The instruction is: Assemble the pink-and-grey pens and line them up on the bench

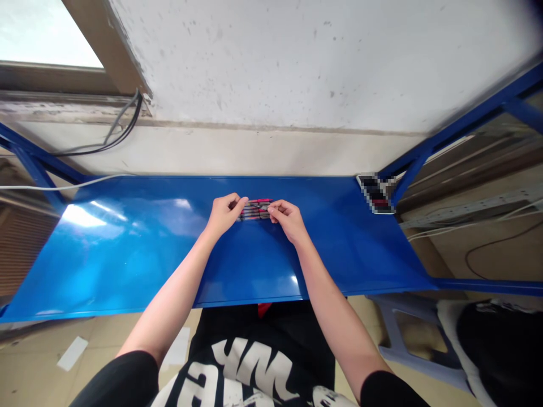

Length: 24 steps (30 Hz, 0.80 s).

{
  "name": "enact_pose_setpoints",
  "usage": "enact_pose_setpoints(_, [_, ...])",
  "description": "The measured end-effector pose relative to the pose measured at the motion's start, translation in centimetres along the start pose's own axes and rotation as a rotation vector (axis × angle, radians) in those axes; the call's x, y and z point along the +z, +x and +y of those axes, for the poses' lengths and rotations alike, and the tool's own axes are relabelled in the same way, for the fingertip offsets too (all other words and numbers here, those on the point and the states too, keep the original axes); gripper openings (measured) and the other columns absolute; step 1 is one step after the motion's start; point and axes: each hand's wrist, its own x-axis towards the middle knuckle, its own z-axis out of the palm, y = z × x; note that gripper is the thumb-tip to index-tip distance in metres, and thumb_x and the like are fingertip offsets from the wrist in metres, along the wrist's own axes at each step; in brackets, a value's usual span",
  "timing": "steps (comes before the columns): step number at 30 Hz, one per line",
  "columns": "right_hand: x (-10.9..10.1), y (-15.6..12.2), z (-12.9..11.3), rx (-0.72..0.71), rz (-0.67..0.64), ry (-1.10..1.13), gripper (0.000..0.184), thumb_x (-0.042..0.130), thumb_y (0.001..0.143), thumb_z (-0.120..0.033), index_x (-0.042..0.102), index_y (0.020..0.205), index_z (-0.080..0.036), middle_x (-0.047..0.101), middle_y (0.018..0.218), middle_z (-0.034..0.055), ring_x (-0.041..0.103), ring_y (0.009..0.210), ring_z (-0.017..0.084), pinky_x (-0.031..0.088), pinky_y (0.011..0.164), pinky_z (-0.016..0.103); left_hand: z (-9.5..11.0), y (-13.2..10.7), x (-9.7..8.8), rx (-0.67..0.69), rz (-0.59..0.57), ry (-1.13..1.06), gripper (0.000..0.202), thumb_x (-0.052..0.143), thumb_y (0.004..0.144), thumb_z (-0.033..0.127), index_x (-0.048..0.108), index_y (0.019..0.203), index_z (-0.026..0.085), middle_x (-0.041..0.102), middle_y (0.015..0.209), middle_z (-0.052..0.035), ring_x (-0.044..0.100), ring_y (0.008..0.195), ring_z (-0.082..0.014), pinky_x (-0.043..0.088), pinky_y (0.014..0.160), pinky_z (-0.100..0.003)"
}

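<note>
A small bundle of pens (255, 209), red, pink and dark, lies flat near the middle of a glossy blue shelf board (127, 249). My left hand (224, 213) is closed around the bundle's left end. My right hand (285, 217) pinches its right end with curled fingers. Both forearms reach in from the bottom of the view, and the pens sit between the two hands, partly covered by the fingers.
A phone with a blurred screen (375, 194) lies at the board's far right corner. Blue metal rack struts (445, 133) rise on the right, and cables (114, 135) hang by the window at the left. A plastic stool (403, 339) stands at lower right.
</note>
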Motion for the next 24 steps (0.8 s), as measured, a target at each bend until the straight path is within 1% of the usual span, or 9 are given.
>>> enact_pose_setpoints(2, [0.12, 0.00, -0.14, -0.009, 0.008, -0.007, 0.026, 0.082, 0.078, -0.045, 0.071, 0.086, -0.023, 0.062, 0.064, -0.0039, 0.056, 0.058, 0.013, 0.046, 0.058, 0.028, 0.01, -0.03, 0.05, 0.019, -0.011, 0.013, 0.045, 0.056, 0.097, 0.045, 0.049, 0.061, 0.019, 0.044, 0.055, 0.0042, 0.043, 0.055, -0.0116, 0.034, 0.057, -0.027])
enact_pose_setpoints(4, [0.20, 0.04, -0.28, -0.019, 0.030, -0.004, 0.026, 0.084, 0.075, -0.042, 0.071, 0.088, -0.024, 0.066, 0.072, -0.0031, 0.057, 0.062, 0.013, 0.048, 0.061, 0.028, 0.03, -0.05, 0.09, 0.028, -0.011, 0.012, 0.044, 0.055, 0.097, 0.045, 0.049, 0.062, 0.019, 0.043, 0.055, 0.0045, 0.042, 0.055, -0.0114, 0.033, 0.057, -0.026])
enact_pose_setpoints(6, [0.21, 0.08, -0.40, -0.031, 0.052, 0.011, 0.025, 0.084, 0.074, -0.039, 0.072, 0.090, -0.024, 0.069, 0.081, -0.0018, 0.058, 0.065, 0.013, 0.049, 0.063, 0.028, 0.09, -0.08, 0.10, 0.026, -0.009, -0.004, 0.039, 0.056, 0.096, 0.043, 0.052, 0.065, 0.018, 0.045, 0.056, 0.0047, 0.043, 0.056, -0.0112, 0.034, 0.058, -0.026])
enact_pose_setpoints(8, [0.17, 0.11, -0.48, -0.042, 0.071, 0.028, 0.022, 0.083, 0.074, -0.036, 0.073, 0.090, -0.024, 0.071, 0.086, -0.0010, 0.058, 0.066, 0.013, 0.049, 0.063, 0.028, 0.16, -0.12, 0.10, 0.012, -0.018, -0.035, 0.029, 0.059, 0.095, 0.039, 0.058, 0.074, 0.018, 0.050, 0.059, 0.0048, 0.045, 0.056, -0.0110, 0.036, 0.058, -0.025])
enact_pose_setpoints(10, [0.10, 0.14, -0.52, -0.047, 0.092, 0.042, 0.020, 0.082, 0.075, -0.035, 0.073, 0.090, -0.025, 0.071, 0.085, -0.0009, 0.060, 0.067, 0.013, 0.049, 0.064, 0.028, 0.23, -0.15, 0.12, -0.002, -0.030, -0.067, 0.019, 0.061, 0.093, 0.035, 0.064, 0.085, 0.018, 0.053, 0.060, 0.0055, 0.046, 0.056, -0.0107, 0.037, 0.059, -0.024])
enact_pose_setpoints(12, [0.06, 0.16, -0.53, -0.046, 0.111, 0.054, 0.020, 0.082, 0.076, -0.035, 0.072, 0.090, -0.025, 0.071, 0.082, -0.0011, 0.061, 0.066, 0.013, 0.050, 0.063, 0.028, 0.25, -0.16, 0.15, -0.008, -0.038, -0.089, 0.015, 0.062, 0.092, 0.033, 0.067, 0.092, 0.018, 0.051, 0.058, 0.0065, 0.046, 0.055, -0.0106, 0.037, 0.059, -0.024])
enact_pose_setpoints(18, [0.03, 0.15, -0.66, -0.022, 0.122, 0.004, 0.023, 0.078, 0.081, -0.044, 0.071, 0.086, -0.023, 0.070, 0.069, -0.0007, 0.063, 0.062, 0.015, 0.050, 0.063, 0.029, 0.04, -0.11, 0.19, -0.018, -0.054, -0.095, 0.014, 0.064, 0.091, 0.032, 0.068, 0.093, 0.018, 0.048, 0.057, 0.0071, 0.045, 0.055, -0.0105, 0.037, 0.060, -0.024])
enact_pose_setpoints(22, [-0.05, 0.12, -0.73, -0.003, 0.138, -0.014, 0.030, 0.076, 0.083, -0.051, 0.069, 0.076, -0.022, 0.068, 0.065, -0.0006, 0.061, 0.058, 0.015, 0.051, 0.062, 0.030, -0.06, -0.09, 0.26, -0.021, -0.069, -0.102, 0.014, 0.064, 0.091, 0.032, 0.067, 0.093, 0.018, 0.048, 0.058, 0.0074, 0.045, 0.055, -0.0107, 0.037, 0.060, -0.024])
enact_pose_setpoints(24, [-0.07, 0.15, -0.67, -0.001, 0.144, 0.000, 0.030, 0.077, 0.082, -0.051, 0.069, 0.077, -0.022, 0.068, 0.064, -0.0009, 0.061, 0.058, 0.014, 0.051, 0.062, 0.030, -0.03, -0.09, 0.30, -0.021, -0.074, -0.102, 0.014, 0.063, 0.091, 0.032, 0.066, 0.095, 0.019, 0.048, 0.058, 0.0076, 0.046, 0.055, -0.0110, 0.038, 0.061, -0.024])
